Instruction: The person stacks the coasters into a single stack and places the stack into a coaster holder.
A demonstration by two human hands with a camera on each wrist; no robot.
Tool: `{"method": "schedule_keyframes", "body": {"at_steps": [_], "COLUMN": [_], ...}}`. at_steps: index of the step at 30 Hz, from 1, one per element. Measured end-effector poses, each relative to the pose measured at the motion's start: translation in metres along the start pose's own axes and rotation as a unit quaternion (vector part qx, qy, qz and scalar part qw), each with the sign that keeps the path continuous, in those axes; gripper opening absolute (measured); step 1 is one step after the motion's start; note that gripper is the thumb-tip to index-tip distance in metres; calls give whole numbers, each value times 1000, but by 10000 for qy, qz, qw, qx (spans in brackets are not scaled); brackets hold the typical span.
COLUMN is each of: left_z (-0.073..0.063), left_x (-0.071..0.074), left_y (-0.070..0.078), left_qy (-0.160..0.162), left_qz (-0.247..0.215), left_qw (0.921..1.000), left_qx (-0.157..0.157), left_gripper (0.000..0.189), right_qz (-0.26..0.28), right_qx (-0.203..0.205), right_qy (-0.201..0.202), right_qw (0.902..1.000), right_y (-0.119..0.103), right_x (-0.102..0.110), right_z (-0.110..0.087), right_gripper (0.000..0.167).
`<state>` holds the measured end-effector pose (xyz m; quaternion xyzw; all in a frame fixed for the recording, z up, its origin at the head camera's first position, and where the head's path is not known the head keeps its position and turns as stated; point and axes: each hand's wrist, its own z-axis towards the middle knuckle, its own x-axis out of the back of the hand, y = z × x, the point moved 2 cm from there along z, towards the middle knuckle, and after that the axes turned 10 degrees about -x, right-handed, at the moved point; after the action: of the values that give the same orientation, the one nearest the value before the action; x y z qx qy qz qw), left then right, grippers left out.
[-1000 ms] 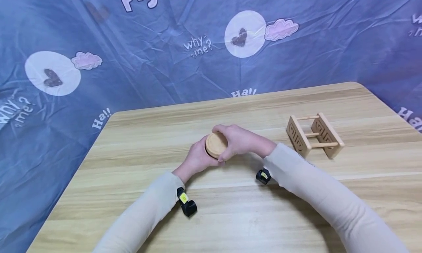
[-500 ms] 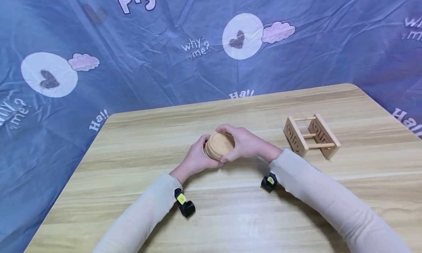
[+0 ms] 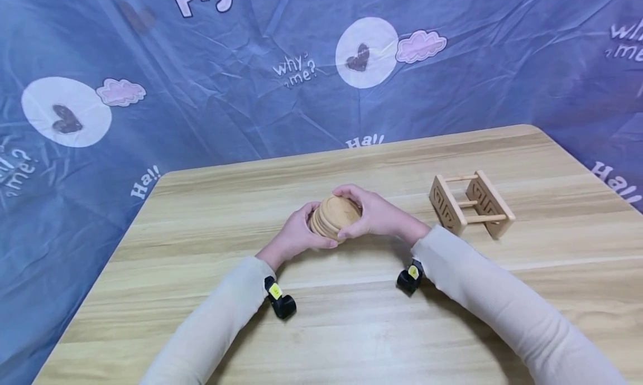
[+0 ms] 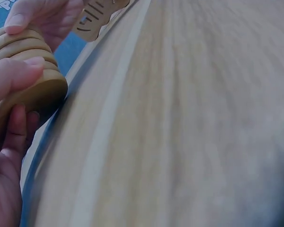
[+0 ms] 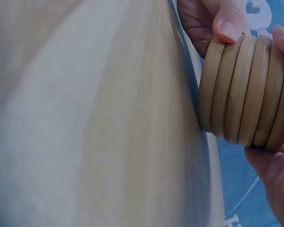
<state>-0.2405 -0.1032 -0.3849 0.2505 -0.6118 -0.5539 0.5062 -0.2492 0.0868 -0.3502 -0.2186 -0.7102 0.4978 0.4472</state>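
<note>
A stack of round wooden coasters [image 3: 339,211] is held between both hands above the table, tilted so that the top disc faces up and to the right. My left hand [image 3: 294,235] grips the stack's lower left end, thumb and fingers round the edges. At the other end, my right hand [image 3: 373,213] holds the upper discs, its thumb at the near rim. In the right wrist view the coasters [image 5: 246,90] lie face to face, several thick. Fingers [image 4: 14,78] of the left hand press the rims in the left wrist view; palms hide part of the discs.
A wooden coaster rack [image 3: 471,203] with fretwork side panels and thin dowels stands on the table to the right. The wood-grain table [image 3: 341,329] ends at a blue printed cloth [image 3: 241,95] behind it. Black wrist cameras [image 3: 281,300] hang under the sleeves.
The stack has tilted to the right, and more of its layered rims shows. My right hand has moved slightly right and up with it; the left hand keeps its grip.
</note>
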Motion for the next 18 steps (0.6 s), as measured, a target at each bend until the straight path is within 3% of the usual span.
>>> {"method": "schedule_keyframes", "body": {"at_steps": [6,18], "left_z": [2,-4], "left_x": [-3,0], "left_y": [-1,2], "left_qy": [-99,124], "left_qz": [-222,349], "left_qw": [9997,9990], "left_qx": [73,-247], "left_gripper": [86,81], "right_qz": [503,634], "right_qx": [-38,275], "right_qy": [-108,-197], "right_qw": [9987,9974], "right_y": [4,8], "right_x": [0,2], "right_z": [-1,-5], "right_gripper": [84,83]}}
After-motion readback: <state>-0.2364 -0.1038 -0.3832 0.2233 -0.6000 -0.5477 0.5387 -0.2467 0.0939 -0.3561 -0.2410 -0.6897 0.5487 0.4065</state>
